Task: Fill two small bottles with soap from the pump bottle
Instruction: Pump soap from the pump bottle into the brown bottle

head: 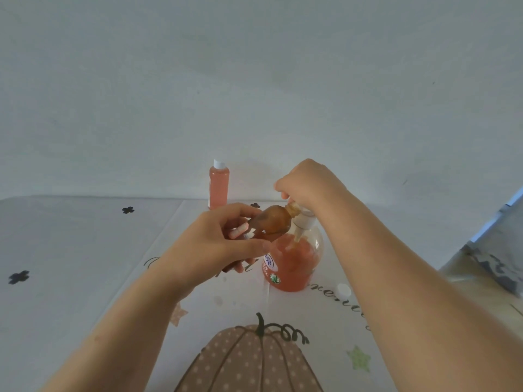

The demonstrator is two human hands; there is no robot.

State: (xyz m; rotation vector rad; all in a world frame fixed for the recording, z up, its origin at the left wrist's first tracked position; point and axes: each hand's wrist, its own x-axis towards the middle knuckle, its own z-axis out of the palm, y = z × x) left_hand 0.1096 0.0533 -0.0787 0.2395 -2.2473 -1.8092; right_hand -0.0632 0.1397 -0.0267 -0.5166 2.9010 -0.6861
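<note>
A round clear pump bottle (291,261) half full of orange soap stands on the table. My left hand (215,244) grips a small brown bottle (271,222), tilted with its open neck against the pump's white nozzle (304,220). My right hand (308,182) rests curled on top of the pump head. A second small bottle (218,183), filled with orange soap and closed with a white cap, stands upright at the back by the wall.
A loose white cap (343,290) lies on the table right of the pump bottle. The tablecloth (85,250) shows a pumpkin print near me. A grey patterned object (492,261) sits at the right edge. A plain wall rises behind.
</note>
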